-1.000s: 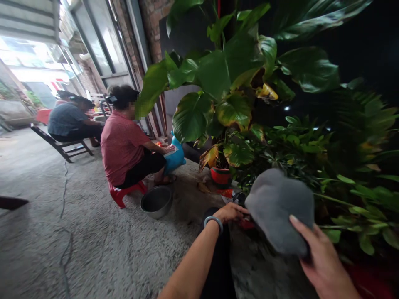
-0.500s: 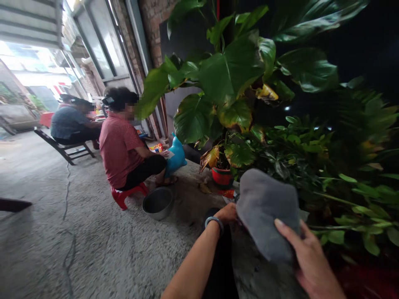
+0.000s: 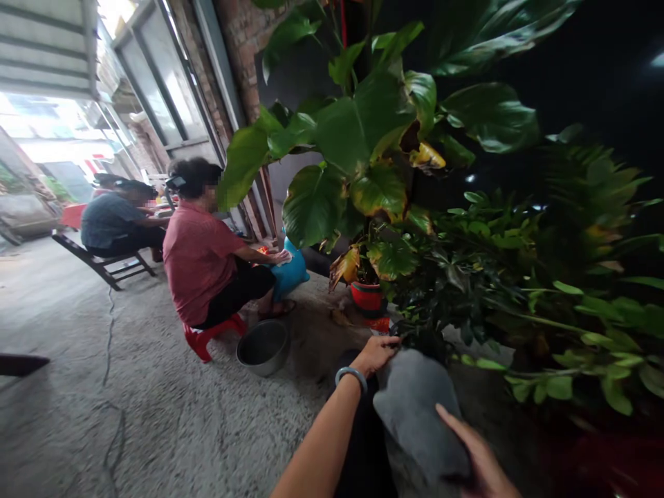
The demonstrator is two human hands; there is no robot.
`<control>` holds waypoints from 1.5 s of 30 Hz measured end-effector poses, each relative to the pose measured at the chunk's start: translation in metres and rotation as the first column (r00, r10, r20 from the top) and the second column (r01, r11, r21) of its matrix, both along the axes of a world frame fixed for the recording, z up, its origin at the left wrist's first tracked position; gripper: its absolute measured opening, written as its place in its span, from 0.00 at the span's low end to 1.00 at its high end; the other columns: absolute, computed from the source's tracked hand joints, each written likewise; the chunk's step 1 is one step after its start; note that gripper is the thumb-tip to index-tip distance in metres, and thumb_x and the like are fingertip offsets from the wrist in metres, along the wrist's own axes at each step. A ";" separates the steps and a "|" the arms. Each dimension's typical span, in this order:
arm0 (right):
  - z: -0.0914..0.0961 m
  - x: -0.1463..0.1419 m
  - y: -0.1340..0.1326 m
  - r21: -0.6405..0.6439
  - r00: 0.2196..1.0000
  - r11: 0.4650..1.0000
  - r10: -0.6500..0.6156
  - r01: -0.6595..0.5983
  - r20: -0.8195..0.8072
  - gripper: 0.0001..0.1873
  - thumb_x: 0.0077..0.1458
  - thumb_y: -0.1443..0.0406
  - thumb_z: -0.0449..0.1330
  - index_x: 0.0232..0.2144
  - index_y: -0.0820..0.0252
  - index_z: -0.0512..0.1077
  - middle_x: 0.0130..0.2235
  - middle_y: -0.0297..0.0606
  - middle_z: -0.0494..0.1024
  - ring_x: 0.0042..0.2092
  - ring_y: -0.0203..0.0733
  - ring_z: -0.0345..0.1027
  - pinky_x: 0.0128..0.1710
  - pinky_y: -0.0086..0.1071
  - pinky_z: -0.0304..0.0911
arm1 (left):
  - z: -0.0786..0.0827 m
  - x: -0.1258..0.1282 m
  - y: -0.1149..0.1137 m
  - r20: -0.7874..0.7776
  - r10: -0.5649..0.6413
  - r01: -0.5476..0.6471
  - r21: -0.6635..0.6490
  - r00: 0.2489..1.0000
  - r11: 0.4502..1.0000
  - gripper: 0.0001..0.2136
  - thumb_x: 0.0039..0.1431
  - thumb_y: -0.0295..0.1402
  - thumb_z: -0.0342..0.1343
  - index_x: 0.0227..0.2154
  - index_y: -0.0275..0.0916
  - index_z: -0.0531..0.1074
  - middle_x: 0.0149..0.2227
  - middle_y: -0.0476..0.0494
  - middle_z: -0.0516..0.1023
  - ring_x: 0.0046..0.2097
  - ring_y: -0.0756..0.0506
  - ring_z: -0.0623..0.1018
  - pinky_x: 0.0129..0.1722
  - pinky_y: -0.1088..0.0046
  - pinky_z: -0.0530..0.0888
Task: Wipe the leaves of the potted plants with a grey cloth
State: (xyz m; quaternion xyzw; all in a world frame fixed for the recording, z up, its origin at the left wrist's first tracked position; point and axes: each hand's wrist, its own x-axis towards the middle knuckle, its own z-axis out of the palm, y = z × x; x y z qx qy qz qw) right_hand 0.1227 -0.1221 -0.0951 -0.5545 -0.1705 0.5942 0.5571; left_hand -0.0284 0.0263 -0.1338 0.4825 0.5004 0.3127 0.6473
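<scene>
A grey cloth (image 3: 422, 408), soft and bunched, is in my right hand (image 3: 474, 449). The thumb lies over its near side, and the other fingers are hidden behind it. My left hand (image 3: 377, 354), with a pale bangle (image 3: 351, 377) at the wrist, is just beyond the cloth's upper left edge. Its fingers are closed around something dark by the low leaves that I cannot make out. Dark, narrow foliage (image 3: 456, 270) is close in front of both hands.
A large-leaved plant (image 3: 357, 131) grows from a red pot (image 3: 367, 296). To the left, a person in a red shirt (image 3: 200, 256) sits on a red stool (image 3: 200, 339), touching a blue inflated toy (image 3: 290, 273). A grey basin (image 3: 263, 349) stands on the concrete floor. A cable (image 3: 110, 339) lies farther left.
The grey cloth has come down and left with my right hand, uncovering leaves behind it. My left hand has shifted slightly, and its fingers show more clearly. The seated person's hand moved along the blue toy.
</scene>
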 end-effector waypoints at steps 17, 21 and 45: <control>0.023 -0.018 0.032 -0.007 0.927 0.987 -0.146 0.158 0.346 0.37 0.21 0.51 0.64 0.38 0.62 0.68 0.25 0.39 0.76 0.33 0.56 0.71 0.35 0.43 0.65 | 0.030 0.010 -0.097 0.213 0.365 -0.412 0.255 0.906 0.875 0.27 0.39 0.40 0.63 0.46 0.38 0.72 0.49 0.38 0.72 0.51 0.38 0.69 0.46 0.68 0.69; 0.028 -0.024 0.042 0.257 0.810 0.965 -0.119 -0.040 0.574 0.40 0.33 0.53 0.57 0.51 0.64 0.62 0.44 0.49 0.76 0.48 0.57 0.67 0.47 0.44 0.60 | 0.051 0.019 -0.113 0.356 0.196 -0.283 0.211 0.914 0.936 0.35 0.38 0.44 0.65 0.53 0.40 0.66 0.57 0.40 0.65 0.59 0.36 0.62 0.57 0.65 0.60; 0.014 0.005 0.079 0.158 0.999 0.987 0.040 -0.034 -0.033 0.16 0.26 0.57 0.65 0.25 0.53 0.75 0.30 0.38 0.79 0.43 0.54 0.70 0.36 0.40 0.62 | 0.107 0.005 -0.031 0.407 0.528 -0.654 0.293 0.746 0.698 0.30 0.26 0.29 0.66 0.41 0.36 0.71 0.33 0.47 0.77 0.35 0.47 0.74 0.36 0.74 0.70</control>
